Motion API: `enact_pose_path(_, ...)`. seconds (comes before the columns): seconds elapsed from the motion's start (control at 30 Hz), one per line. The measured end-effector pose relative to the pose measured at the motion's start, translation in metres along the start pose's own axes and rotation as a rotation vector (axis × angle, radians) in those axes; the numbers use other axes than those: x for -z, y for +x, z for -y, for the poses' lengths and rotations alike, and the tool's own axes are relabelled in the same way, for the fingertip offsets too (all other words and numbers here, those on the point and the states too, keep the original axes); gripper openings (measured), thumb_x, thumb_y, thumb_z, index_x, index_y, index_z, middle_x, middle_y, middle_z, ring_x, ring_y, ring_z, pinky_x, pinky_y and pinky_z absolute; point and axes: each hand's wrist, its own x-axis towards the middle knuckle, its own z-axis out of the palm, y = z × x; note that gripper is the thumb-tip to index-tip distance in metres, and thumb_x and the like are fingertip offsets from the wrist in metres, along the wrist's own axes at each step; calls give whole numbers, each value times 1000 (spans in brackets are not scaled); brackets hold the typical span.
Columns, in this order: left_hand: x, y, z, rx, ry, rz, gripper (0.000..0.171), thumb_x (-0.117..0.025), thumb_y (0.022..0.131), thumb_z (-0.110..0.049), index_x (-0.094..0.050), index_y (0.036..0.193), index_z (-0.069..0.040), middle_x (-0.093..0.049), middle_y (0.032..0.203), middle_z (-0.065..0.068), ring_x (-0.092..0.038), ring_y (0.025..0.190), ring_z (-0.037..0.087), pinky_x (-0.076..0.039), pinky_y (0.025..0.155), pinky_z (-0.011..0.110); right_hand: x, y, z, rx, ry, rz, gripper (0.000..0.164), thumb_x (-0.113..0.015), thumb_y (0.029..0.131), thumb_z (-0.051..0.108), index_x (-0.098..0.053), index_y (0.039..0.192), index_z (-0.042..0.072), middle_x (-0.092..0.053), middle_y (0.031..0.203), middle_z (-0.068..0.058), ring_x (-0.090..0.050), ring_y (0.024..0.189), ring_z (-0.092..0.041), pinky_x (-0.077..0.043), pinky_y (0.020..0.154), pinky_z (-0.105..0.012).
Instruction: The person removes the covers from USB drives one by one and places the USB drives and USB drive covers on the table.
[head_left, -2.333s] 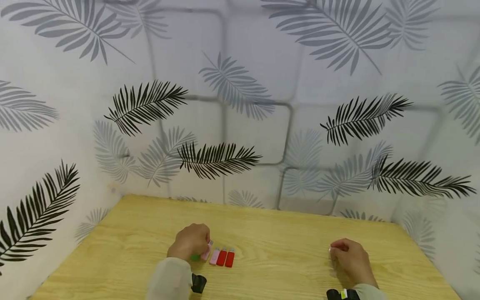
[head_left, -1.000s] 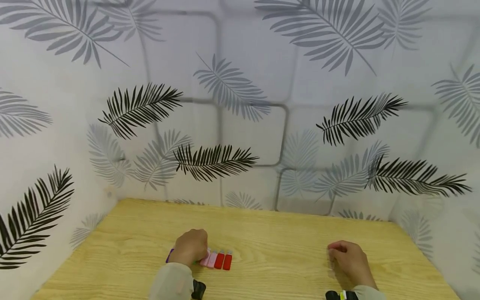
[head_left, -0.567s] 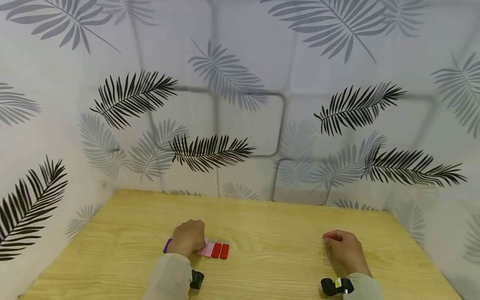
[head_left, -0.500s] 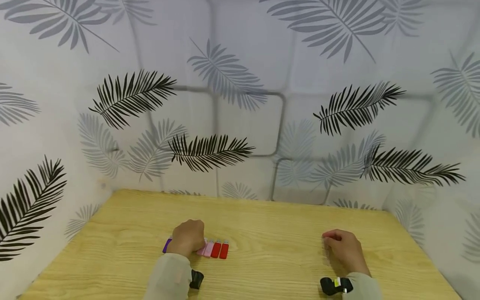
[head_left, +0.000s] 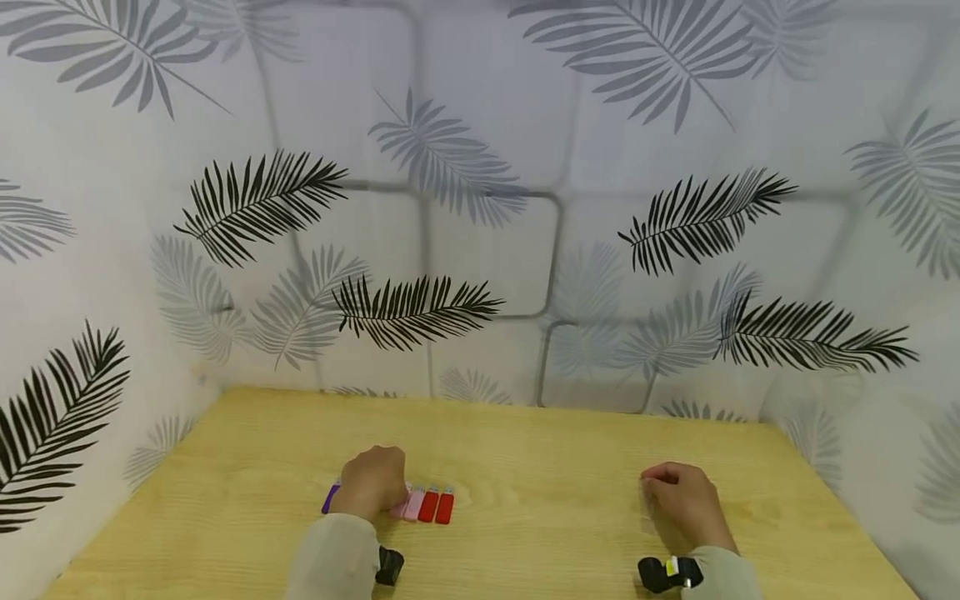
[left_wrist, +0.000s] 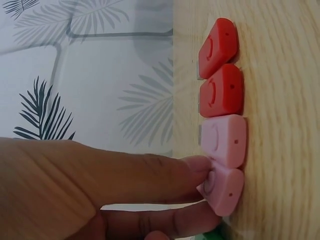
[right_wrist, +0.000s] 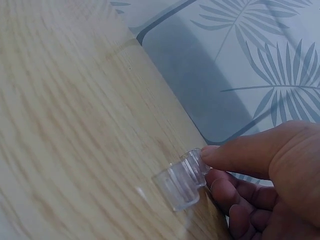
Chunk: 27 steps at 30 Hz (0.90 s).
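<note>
Hands well apart on the worktop point(head_left: 540, 542); left hand point(head_left: 371, 483) pinches the end pink USB stick point(left_wrist: 229, 189) between thumb and finger, in a side-by-side row on the worktop; next to it, touching, the other pink USB stick point(left_wrist: 229, 140), then the inner red USB stick point(left_wrist: 222, 92), then the outer red USB stick point(left_wrist: 220, 42) at the row's right end in the head view; metal plugs point toward the leaf-print backdrop point(head_left: 487, 242); green piece point(left_wrist: 212, 235) shows just past the left fingers, mostly hidden; purple stick point(head_left: 330, 498) sits on the other side of that hand, partly covered; right hand point(head_left: 684, 498) clamps a clear plastic piece point(right_wrist: 181, 186) between thumb and forefinger, well right of the row; can't tell if the piece touches the worktop.
</note>
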Motion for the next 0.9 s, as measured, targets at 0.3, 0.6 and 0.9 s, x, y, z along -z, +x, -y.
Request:
enact_pose_path(0.3,2,-2,12,-5,-63,-62,41,-72,83,-8,-42,55,-12,-32,51,-3,-30,47,12,-31,45,28,-3,4,-2,28,12,-28,18,-62,91,15,-71,98,1,-69,96,-10,-61,92,-29,-48,80,-47)
enact_pose_path(0.6,9,-7,27,42,-94,-51,26,-74,80,-9,-55,62,-7,-48,57,2,-41,52,17,-38,49,34,3,-2,-8,13,-13,-15,27,-57,96,22,-68,106,-1,-67,93,-5,-60,83,-21,-47,70,-39)
enact_pose_path(0.9,10,-9,30,80,-58,-39,20,-81,76,-13,-66,87,-4,-61,73,5,-52,60,21,-43,55,37,1,3,-4,7,12,1,27,-56,97,23,-68,106,0,-66,91,-4,-59,82,-20,-47,70,-41)
